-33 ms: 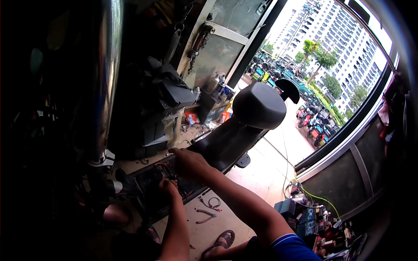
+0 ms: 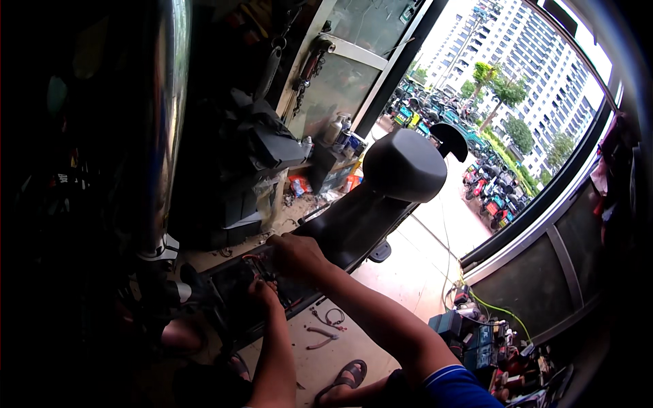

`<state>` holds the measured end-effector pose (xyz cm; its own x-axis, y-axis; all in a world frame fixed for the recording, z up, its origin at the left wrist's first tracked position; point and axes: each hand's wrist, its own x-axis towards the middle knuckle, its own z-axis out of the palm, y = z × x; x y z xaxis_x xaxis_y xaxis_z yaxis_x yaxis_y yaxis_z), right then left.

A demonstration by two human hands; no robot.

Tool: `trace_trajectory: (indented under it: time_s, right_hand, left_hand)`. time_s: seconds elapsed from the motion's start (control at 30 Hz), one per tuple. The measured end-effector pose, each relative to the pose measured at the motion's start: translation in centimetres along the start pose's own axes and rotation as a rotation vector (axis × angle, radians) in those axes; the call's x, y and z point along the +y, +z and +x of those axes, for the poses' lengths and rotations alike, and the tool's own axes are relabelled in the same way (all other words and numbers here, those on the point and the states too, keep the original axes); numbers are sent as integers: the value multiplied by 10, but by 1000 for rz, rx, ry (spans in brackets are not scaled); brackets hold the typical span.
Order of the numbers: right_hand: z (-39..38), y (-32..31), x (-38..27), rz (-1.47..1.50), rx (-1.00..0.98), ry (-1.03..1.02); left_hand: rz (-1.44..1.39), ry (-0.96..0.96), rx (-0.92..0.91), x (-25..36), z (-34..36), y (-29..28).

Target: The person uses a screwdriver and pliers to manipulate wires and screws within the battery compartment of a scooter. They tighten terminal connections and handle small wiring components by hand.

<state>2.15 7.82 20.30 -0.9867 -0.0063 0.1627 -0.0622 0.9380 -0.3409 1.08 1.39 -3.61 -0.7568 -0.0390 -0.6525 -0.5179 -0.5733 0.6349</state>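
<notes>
Reaching in from the near edge, the left hand (image 2: 264, 291) and the right hand (image 2: 294, 253) meet over the open front part of a black scooter (image 2: 354, 217) that lies tipped on the floor, seat end pointing far and right. Both hands sit at a dark cavity (image 2: 235, 282) where thin red wires (image 2: 257, 262) show, so the scooter seems laid over to bring that spot within easy reach of someone crouching. The left grip looks curled with the fingertips down in the cavity; whether it pinches a wire cannot be told. The right grip is bent over the cavity's upper edge, fingers pressed together, and what it holds, if anything, is hidden.

Just near the hands, on the pale floor (image 2: 408, 272), lie pliers (image 2: 320, 336) and a small loop of wire (image 2: 332, 317), dropped within arm's length. A sandal (image 2: 347, 375) on a foot rests at the near edge beside them.

Left of the hands a shiny metal column (image 2: 166, 122) rises. Farther off stands the scooter's grey backrest (image 2: 403, 165), then a cluttered shelf (image 2: 326, 156) with bottles against a glass door (image 2: 354, 61). Farthest, outside, parked scooters (image 2: 490, 190), trees and tall buildings (image 2: 530, 61) show.
</notes>
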Motion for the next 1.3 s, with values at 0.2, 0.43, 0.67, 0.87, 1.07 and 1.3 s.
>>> trace_trajectory:
  time_s: [0.2,0.43,0.67,0.87,1.07,1.3]
  right_hand:
    - [-5,3,-10,-82,311,-52]
    - [-11,-13,-15,-33,70,1]
    - [-4,-14,-13,19,51,3]
    - [3,-19,-30,-277,-218,228]
    - [-1,-18,-26,-277,-142,230]
    - [-2,-15,-21,-231,-78,118]
  left_hand:
    - [-12,56,-42,1,-5,-1]
    - [1,48,-8,13,-17,4]
    - [9,42,-13,5,-14,6]
    - [-46,98,21,-4,-1,-3]
    - [-79,45,-1,6,-13,-2]
    - [-144,76,-12,3,-9,0]
